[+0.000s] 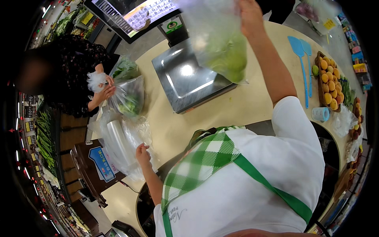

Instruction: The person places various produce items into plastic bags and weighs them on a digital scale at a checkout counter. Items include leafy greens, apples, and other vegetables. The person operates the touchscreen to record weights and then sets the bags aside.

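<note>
A clear plastic bag of green produce (228, 56) hangs from my right hand (251, 17), which grips its upper part at the top of the view. The bag overlaps the right part of the metal plate of a weighing scale (189, 77); whether it touches the plate cannot be told. My left hand (143, 153) is raised with its fingers curled, beside a roll of clear plastic bags (120, 142), and nothing shows in it. Behind the scale stands a touchscreen (142, 14) with an on-screen keyboard, partly covered by the bag.
At the left, a person (80, 77) handles bagged leafy vegetables (127, 100) on the counter (157, 130). A brown box (86, 166) stands below them. To the right lie blue fly swatters (299, 53), a tape roll (320, 114) and a basket of orange fruit (330, 83).
</note>
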`<control>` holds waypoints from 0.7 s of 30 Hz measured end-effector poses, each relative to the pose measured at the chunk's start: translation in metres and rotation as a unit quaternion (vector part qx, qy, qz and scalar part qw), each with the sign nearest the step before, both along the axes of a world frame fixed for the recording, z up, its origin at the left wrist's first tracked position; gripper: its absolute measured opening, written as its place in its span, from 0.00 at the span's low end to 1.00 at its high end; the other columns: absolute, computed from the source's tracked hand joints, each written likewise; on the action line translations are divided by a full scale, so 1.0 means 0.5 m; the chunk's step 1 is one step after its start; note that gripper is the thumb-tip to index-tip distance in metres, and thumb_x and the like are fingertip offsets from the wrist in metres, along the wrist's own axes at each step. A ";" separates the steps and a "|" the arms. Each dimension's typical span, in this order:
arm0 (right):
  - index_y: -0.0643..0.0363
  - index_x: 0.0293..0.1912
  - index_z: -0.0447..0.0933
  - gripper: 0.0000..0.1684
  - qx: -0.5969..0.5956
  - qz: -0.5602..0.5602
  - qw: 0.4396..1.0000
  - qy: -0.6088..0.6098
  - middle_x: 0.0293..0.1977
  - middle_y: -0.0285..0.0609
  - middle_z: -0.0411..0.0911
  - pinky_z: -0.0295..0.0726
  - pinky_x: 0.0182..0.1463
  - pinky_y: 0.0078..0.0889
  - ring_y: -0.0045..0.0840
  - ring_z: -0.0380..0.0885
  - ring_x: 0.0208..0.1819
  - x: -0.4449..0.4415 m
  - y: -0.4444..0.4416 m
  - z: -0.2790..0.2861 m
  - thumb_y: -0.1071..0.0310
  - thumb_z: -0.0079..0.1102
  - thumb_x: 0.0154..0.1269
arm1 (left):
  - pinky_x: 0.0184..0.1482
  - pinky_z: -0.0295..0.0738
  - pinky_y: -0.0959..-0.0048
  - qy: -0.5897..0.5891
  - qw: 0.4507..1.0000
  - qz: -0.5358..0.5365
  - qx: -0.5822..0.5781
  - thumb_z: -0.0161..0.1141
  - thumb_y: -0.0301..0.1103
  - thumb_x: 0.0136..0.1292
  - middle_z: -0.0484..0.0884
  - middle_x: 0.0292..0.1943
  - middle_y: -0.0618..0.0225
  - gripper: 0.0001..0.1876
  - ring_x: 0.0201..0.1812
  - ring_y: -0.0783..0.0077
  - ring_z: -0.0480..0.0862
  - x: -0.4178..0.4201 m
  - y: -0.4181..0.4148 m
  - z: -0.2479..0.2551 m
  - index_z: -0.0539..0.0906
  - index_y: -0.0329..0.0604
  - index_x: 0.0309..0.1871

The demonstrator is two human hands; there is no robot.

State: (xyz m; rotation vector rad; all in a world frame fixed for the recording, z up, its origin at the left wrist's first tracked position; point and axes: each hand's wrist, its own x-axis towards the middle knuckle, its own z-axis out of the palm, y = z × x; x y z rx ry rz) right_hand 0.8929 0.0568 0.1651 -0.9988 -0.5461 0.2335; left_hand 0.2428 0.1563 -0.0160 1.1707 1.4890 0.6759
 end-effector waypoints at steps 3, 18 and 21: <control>0.58 0.40 0.75 0.11 -0.046 0.081 0.995 0.045 0.34 0.35 0.77 0.76 0.45 0.30 0.22 0.76 0.39 -0.089 0.092 -0.020 0.60 0.52 0.68 | 0.11 0.50 0.84 0.004 1.000 0.018 -0.013 0.51 0.31 0.68 0.82 0.33 0.64 0.11 0.11 0.87 0.60 -0.026 -0.026 -0.005 0.76 0.41 0.51; 0.63 0.38 0.74 0.15 -0.390 0.213 0.729 -0.521 0.33 0.54 0.77 0.74 0.42 0.46 0.49 0.77 0.38 -0.345 0.227 -0.138 0.59 0.50 0.66 | 0.12 0.56 0.82 -0.014 0.994 0.045 -0.094 0.51 0.30 0.64 0.82 0.34 0.59 0.14 0.13 0.85 0.64 -0.095 -0.119 -0.097 0.75 0.37 0.51; 0.63 0.38 0.74 0.15 -0.378 0.236 0.689 -0.572 0.38 0.53 0.77 0.74 0.45 0.44 0.47 0.76 0.42 -0.334 0.213 -0.154 0.59 0.52 0.65 | 0.13 0.57 0.82 -0.010 0.994 0.028 -0.103 0.51 0.31 0.63 0.82 0.33 0.59 0.13 0.13 0.84 0.65 -0.077 -0.114 -0.100 0.75 0.36 0.50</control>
